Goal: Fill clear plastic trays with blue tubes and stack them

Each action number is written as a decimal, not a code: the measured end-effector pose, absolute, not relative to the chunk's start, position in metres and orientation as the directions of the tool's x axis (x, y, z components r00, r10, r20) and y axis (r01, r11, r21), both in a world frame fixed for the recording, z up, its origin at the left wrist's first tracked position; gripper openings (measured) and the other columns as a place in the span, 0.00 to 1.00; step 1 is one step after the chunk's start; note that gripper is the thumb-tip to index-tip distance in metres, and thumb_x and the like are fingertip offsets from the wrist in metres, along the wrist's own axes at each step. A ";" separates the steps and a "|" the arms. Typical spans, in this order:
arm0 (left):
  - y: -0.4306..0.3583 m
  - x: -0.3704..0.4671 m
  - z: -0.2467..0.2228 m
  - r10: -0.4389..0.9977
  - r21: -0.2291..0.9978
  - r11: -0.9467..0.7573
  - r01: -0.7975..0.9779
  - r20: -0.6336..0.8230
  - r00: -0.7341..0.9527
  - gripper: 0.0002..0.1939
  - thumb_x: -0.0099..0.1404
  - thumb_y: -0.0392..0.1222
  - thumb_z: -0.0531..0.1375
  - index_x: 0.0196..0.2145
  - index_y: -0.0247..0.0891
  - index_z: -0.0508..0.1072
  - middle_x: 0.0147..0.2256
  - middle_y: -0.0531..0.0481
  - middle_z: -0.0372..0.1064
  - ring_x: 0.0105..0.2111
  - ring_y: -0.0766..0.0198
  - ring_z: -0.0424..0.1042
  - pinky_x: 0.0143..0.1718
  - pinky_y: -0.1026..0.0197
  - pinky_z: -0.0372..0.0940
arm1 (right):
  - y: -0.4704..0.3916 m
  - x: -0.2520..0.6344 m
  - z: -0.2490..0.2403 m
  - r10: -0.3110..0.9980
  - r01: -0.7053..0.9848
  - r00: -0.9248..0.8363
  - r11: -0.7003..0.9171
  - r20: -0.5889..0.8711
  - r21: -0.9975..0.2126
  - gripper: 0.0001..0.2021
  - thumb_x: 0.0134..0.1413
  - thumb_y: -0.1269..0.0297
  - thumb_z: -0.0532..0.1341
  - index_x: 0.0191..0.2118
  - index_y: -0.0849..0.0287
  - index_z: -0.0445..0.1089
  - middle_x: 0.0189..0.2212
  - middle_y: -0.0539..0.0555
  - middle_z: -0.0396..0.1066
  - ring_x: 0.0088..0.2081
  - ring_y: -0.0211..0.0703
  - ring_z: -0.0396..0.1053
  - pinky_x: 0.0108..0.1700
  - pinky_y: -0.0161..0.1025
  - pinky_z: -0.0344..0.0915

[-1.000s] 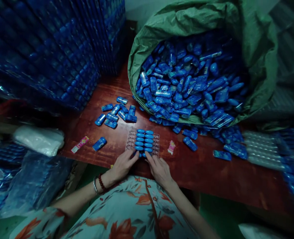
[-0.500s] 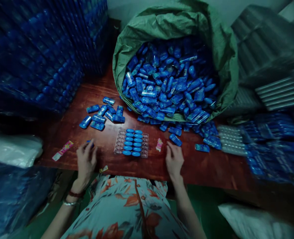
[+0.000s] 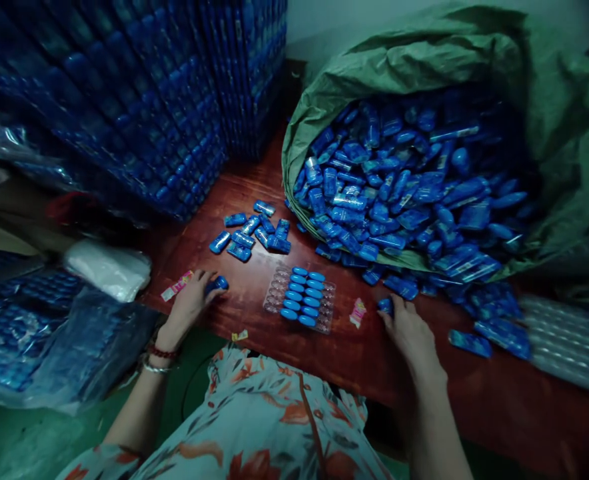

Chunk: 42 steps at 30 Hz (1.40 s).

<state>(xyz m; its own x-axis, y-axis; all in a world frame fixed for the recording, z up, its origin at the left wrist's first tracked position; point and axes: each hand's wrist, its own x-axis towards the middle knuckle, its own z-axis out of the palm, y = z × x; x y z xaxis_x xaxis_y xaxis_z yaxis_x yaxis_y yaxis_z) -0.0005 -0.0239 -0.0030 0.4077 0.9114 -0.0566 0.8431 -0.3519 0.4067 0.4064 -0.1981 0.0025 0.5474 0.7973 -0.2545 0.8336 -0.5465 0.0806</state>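
My left hand (image 3: 190, 301) is closed on a small blue packet (image 3: 217, 285) left of the tray. On the right, my right hand (image 3: 410, 327) has its fingers closed around another blue packet (image 3: 385, 307). Between them a clear plastic tray (image 3: 327, 308) lies on the wooden table (image 3: 249, 313), with two columns of blue oval pieces in its middle and bare cavities at both sides. Several blue packets (image 3: 242, 239) lie loose beyond my left hand. A pink wrapper (image 3: 358, 313) rests between the tray and my right hand.
A big green sack (image 3: 319, 100) full of blue packets spreads over the back right. Tall stacks of filled blue trays (image 3: 139, 100) stand at the back left. Clear trays (image 3: 569, 340) lie at the right. A pink strip (image 3: 177, 285) and yellow scrap (image 3: 240, 335) lie near the front edge.
The view has swung left, so things sit further right in the picture. My right hand has moved away from the tray and now has a blue packet at its fingertips.
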 end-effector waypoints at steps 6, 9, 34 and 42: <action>-0.024 0.009 -0.004 0.865 0.253 -0.349 0.902 -0.283 0.414 0.18 0.62 0.45 0.58 0.48 0.37 0.62 0.41 0.44 0.64 0.32 0.60 0.70 0.28 0.63 0.60 | -0.206 0.390 -0.002 0.851 0.878 0.429 -0.472 -0.303 -0.082 0.19 0.57 0.56 0.57 0.52 0.58 0.62 0.43 0.60 0.68 0.37 0.50 0.71 0.33 0.41 0.64; -0.015 0.010 -0.004 0.836 0.283 -0.382 0.880 -0.300 0.459 0.13 0.61 0.46 0.58 0.42 0.38 0.63 0.36 0.47 0.67 0.30 0.60 0.69 0.27 0.64 0.58 | -0.210 0.390 -0.002 0.871 0.829 0.455 -0.490 -0.184 -0.268 0.15 0.56 0.57 0.57 0.46 0.59 0.65 0.39 0.59 0.71 0.36 0.48 0.71 0.34 0.40 0.64; 0.002 0.110 -0.014 0.737 0.804 -0.544 0.238 0.324 0.593 0.07 0.65 0.39 0.54 0.41 0.37 0.67 0.36 0.48 0.70 0.36 0.64 0.71 0.38 0.61 0.67 | -0.153 0.366 -0.013 0.985 0.815 0.061 0.044 0.162 -0.577 0.23 0.56 0.77 0.47 0.55 0.56 0.63 0.39 0.56 0.66 0.39 0.43 0.68 0.42 0.40 0.68; 0.016 0.122 -0.028 0.459 0.581 -0.784 0.218 0.307 0.834 0.09 0.68 0.34 0.48 0.40 0.37 0.67 0.36 0.48 0.65 0.35 0.65 0.66 0.38 0.63 0.64 | -0.141 0.369 0.008 0.999 0.891 -0.003 0.017 0.032 -0.455 0.25 0.53 0.80 0.48 0.55 0.57 0.63 0.38 0.55 0.65 0.36 0.40 0.67 0.37 0.35 0.65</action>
